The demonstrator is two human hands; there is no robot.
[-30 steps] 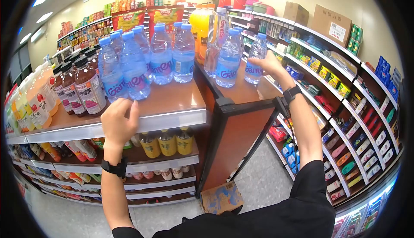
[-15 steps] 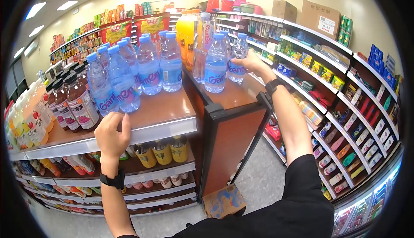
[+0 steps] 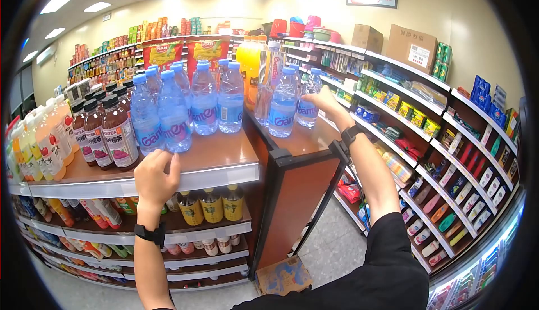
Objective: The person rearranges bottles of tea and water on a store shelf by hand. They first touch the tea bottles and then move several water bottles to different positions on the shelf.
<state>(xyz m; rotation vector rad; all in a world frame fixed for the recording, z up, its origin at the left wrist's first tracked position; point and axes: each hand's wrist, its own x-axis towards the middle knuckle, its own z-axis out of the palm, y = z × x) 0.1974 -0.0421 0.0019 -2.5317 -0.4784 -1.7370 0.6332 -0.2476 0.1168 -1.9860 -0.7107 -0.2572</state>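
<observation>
My right hand [image 3: 330,105] reaches to the upright clear water bottle [image 3: 307,109] at the right end, its fingers closed around the bottle's far right side. Another blue-capped water bottle [image 3: 283,110] stands just left of it. My left hand [image 3: 156,176] is at the shelf's front edge, fingers curled and turned away, so what they hold, if anything, is hidden. Directly behind it are two front water bottles, one [image 3: 146,116] on the left and one [image 3: 174,113] on the right. Several more blue-capped bottles [image 3: 230,99] stand behind and beside these.
Dark tea bottles [image 3: 119,136] and pale fruit drinks [image 3: 48,147] line the shelf's left. Orange juice bottles [image 3: 251,65] rise behind the water. A black-framed brown end panel [image 3: 297,214] stands at the shelf's end, with a cardboard box [image 3: 283,276] on the floor. Stocked wall shelves [image 3: 426,124] run along the right.
The view has tilted up slightly, so the shelf and bottles sit lower in it. Both hands keep nearly the same places relative to the bottles.
</observation>
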